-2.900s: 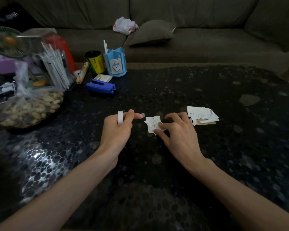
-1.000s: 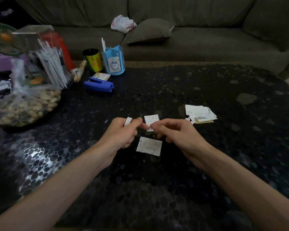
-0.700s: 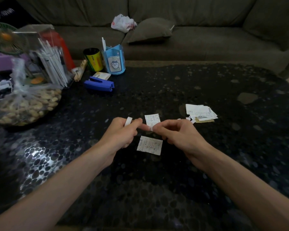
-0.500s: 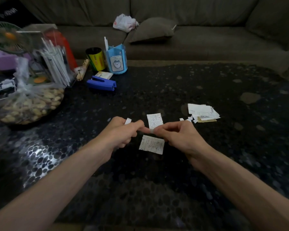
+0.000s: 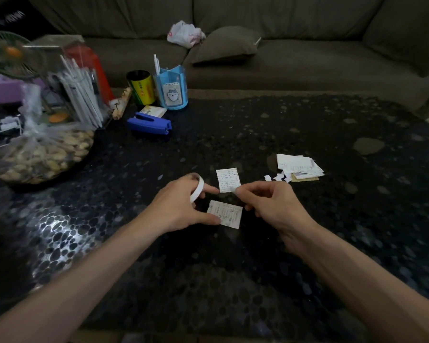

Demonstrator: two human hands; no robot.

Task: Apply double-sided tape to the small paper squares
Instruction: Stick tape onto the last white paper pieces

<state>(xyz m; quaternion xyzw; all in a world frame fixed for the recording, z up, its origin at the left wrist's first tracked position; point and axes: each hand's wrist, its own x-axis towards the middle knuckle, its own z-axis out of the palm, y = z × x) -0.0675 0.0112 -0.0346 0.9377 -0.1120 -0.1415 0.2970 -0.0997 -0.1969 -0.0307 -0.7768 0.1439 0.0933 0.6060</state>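
Two small printed paper squares lie on the dark pebble-patterned table: one farther (image 5: 228, 179), one nearer (image 5: 226, 214). My left hand (image 5: 181, 206) carries a white roll of double-sided tape (image 5: 197, 188) round its fingers, and its thumb tip touches the nearer square's left edge. My right hand (image 5: 268, 201) pinches a small torn piece of tape (image 5: 233, 189) between thumb and forefinger, just over the lower right corner of the farther square.
A pile of paper slips and scraps (image 5: 297, 167) lies to the right. At back left stand a blue stapler (image 5: 149, 123), a blue pen holder (image 5: 171, 89), a yellow can (image 5: 140, 87), a bag of nuts (image 5: 42, 154) and a box of straws (image 5: 77, 90). A sofa (image 5: 282, 53) runs behind.
My hands have drawn apart; a piece of tape has come off the roll into my right fingers. My left thumb has dropped to the nearer square.
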